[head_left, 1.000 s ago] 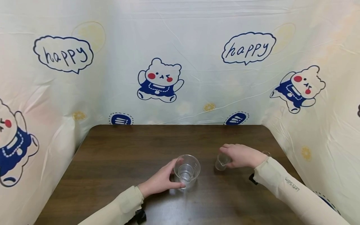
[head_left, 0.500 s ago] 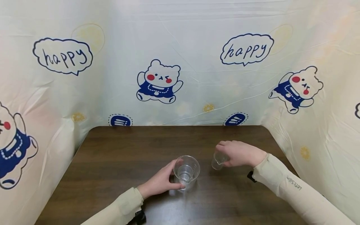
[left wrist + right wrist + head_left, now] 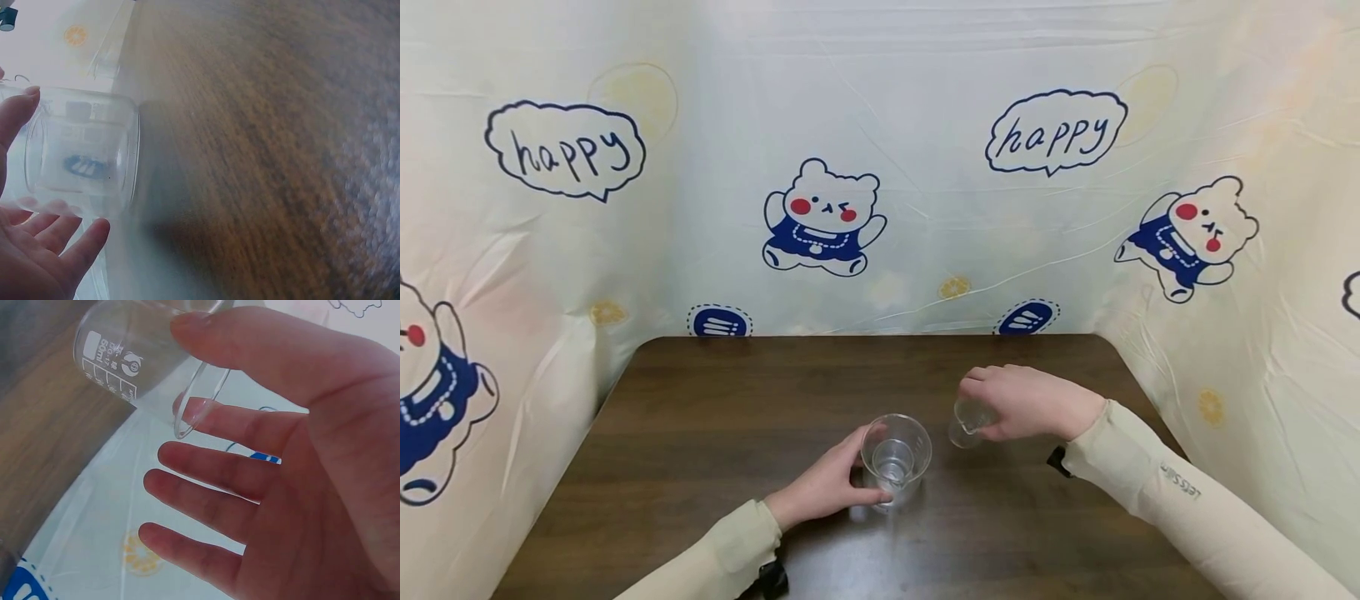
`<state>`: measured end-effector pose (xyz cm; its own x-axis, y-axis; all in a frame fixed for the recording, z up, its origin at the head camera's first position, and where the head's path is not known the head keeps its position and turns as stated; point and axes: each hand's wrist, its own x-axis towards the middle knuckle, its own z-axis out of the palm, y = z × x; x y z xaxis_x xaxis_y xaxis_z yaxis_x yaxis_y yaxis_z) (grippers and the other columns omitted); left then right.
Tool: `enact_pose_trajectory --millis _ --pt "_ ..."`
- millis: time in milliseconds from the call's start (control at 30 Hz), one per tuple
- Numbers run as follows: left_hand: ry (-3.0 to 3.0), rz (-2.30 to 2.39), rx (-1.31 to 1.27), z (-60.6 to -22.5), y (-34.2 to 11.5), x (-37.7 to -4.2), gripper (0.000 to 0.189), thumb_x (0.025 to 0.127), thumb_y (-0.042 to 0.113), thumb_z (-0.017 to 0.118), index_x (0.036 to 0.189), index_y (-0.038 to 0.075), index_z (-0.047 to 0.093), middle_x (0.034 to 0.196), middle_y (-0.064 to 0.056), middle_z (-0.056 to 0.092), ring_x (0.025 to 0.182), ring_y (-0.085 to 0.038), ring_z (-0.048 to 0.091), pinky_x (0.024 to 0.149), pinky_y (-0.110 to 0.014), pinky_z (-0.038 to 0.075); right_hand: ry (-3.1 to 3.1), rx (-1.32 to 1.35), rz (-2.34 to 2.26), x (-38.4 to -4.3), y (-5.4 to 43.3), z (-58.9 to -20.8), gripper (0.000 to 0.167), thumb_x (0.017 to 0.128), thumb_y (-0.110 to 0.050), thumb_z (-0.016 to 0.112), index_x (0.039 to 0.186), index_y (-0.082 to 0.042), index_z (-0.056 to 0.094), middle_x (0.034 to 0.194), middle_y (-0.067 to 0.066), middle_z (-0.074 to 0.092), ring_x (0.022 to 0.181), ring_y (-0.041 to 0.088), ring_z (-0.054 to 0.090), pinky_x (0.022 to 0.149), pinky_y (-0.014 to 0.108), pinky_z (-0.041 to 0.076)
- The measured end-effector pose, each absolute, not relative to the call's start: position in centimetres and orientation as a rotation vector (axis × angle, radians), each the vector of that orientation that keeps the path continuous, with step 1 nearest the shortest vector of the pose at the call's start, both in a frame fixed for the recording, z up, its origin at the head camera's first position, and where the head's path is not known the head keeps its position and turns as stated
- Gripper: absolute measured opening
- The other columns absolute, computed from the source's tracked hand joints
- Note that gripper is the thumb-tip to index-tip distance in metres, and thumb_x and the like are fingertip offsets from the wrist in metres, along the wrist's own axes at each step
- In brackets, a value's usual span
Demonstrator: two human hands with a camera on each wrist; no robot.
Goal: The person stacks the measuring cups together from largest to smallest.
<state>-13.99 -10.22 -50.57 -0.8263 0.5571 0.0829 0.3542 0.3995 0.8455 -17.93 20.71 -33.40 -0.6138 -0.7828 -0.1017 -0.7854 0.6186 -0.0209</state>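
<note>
My left hand (image 3: 827, 479) grips the side of a large clear glass beaker (image 3: 919, 443), thumb in front and fingers behind. A smaller glass beaker (image 3: 893, 461) sits inside it. To the right, my right hand (image 3: 1030, 400) pinches a small beaker (image 3: 968, 427) by its rim, close over the table and slightly tilted. In the right wrist view, thumb and index finger hold the rim of this beaker (image 3: 140, 347), which bears white volume marks; the other fingers are extended. The left wrist view shows the large beaker (image 3: 84, 140) between thumb and fingers.
The dark brown wooden table (image 3: 737, 392) has rounded far corners. A pale curtain (image 3: 925, 233) printed with bears and the word happy encloses its back and sides. A black strap (image 3: 1060, 461) shows under the right sleeve, another black piece (image 3: 771, 577) under the left.
My right hand has carried the small beaker left, toward the large beaker, and slightly up. A clear rim seen earlier behind the right wrist is out of sight. My left hand stays put.
</note>
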Motion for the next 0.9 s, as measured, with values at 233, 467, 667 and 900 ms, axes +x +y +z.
enact_pose_trajectory --millis 233,467,667,900 --pt "2.442 1.392 0.802 -50.9 -10.2 -13.8 0.093 0.083 0.040 0.089 0.157 0.013 0.038 0.153 -0.004 0.052 0.134 -0.020 0.053 0.109 -0.037 0.048 2.720 -1.357 0.011 -17.6 19.8 -32.6 0.030 0.083 -0.024 0.084 0.107 -0.016 0.068 0.109 0.002 0.067 0.089 0.020 0.065 0.080 0.038 0.057" --pt "2.452 1.399 0.805 -50.7 -10.2 -14.0 0.092 0.082 0.038 0.090 0.156 0.014 0.040 0.152 -0.003 0.053 0.133 -0.019 0.054 0.109 -0.038 0.048 2.725 -1.412 0.006 -17.5 19.1 -31.6 0.031 0.083 -0.024 0.084 0.108 -0.016 0.068 0.112 0.003 0.067 0.090 0.021 0.066 0.081 0.038 0.057" --pt "2.436 1.408 0.809 -50.7 -10.2 -14.0 0.093 0.083 0.039 0.089 0.156 0.013 0.039 0.152 -0.004 0.053 0.135 -0.020 0.052 0.109 -0.037 0.049 2.713 -1.436 0.007 -17.3 17.9 -31.2 0.032 0.084 -0.026 0.084 0.110 -0.016 0.068 0.113 0.002 0.067 0.092 0.021 0.066 0.083 0.038 0.057" --pt "2.430 1.396 0.817 -50.8 -10.3 -14.1 0.092 0.084 0.039 0.088 0.156 0.012 0.038 0.153 -0.005 0.052 0.135 -0.021 0.052 0.107 -0.037 0.050 2.684 -1.461 0.012 -17.2 16.4 -31.0 0.033 0.085 -0.026 0.084 0.111 -0.015 0.069 0.115 0.002 0.068 0.095 0.021 0.065 0.087 0.040 0.056"
